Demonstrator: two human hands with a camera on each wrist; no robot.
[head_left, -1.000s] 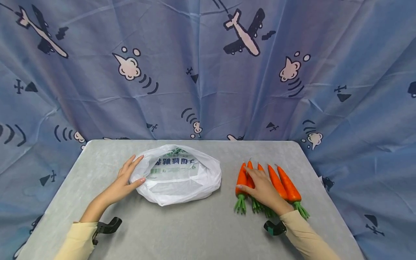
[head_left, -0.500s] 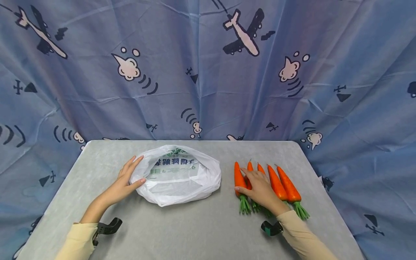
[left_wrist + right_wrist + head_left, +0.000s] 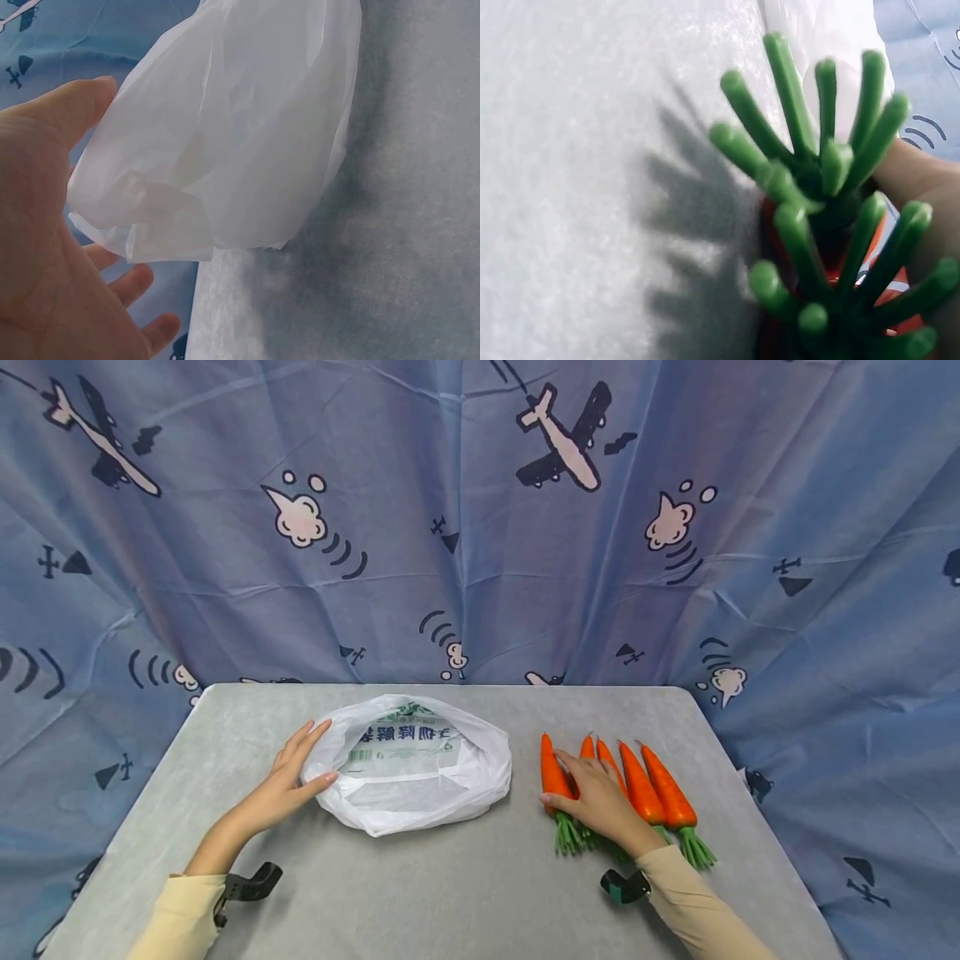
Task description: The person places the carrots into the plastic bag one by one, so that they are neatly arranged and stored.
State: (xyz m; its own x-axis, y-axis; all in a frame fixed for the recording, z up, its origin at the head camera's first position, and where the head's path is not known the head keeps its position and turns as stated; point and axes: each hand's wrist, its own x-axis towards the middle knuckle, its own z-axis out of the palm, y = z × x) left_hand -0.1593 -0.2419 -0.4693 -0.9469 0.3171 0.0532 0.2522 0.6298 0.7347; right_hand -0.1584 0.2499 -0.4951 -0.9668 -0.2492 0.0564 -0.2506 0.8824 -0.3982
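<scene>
A white plastic bag (image 3: 483, 793) with green print inside lies on the table, its mouth spread wide. My left hand (image 3: 281, 789) rests against the bag's left rim, thumb and fingers extended and apart. In the left wrist view the bag's wall (image 3: 232, 135) stands between the thumb and the other fingers. To the right, several carrots lie in a row, stems toward me. My right hand (image 3: 603, 797) holds the leftmost carrot (image 3: 551, 777) between thumb and fingers, and covers parts of the carrots beside it. Green carrot stems (image 3: 810, 157) fill the right wrist view.
The grey table (image 3: 420, 893) has a blue patterned curtain (image 3: 480, 527) hanging behind it. The rightmost carrot (image 3: 669, 787) lies nearest the table's right edge. A stretch of tabletop separates bag and carrots.
My right hand has shifted slightly left, its thumb closer against the leftmost carrot. That carrot has turned, stems swinging right, and its neighbour's tip has moved right. My left hand and the bag stay put.
</scene>
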